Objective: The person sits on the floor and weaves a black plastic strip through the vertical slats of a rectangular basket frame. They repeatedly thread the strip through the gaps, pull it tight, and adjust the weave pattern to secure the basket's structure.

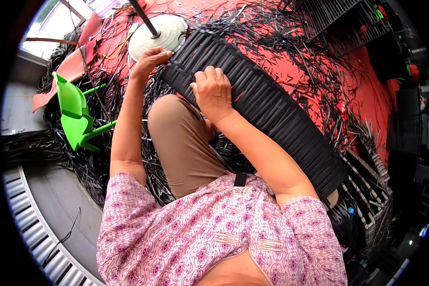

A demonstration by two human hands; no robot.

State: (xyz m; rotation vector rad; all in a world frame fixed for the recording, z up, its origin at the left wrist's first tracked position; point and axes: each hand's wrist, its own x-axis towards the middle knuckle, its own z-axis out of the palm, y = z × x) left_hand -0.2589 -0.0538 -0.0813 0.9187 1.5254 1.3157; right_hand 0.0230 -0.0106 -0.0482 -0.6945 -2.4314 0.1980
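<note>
woven black strip panel (267,107) long, curved, ribbed, across lap.

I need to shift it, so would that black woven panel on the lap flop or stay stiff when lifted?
The black woven panel probably flexes somewhat: it curves across the lap. It likely holds together, since the strips look tightly woven. Its length suggests it is awkward for one hand.
</note>
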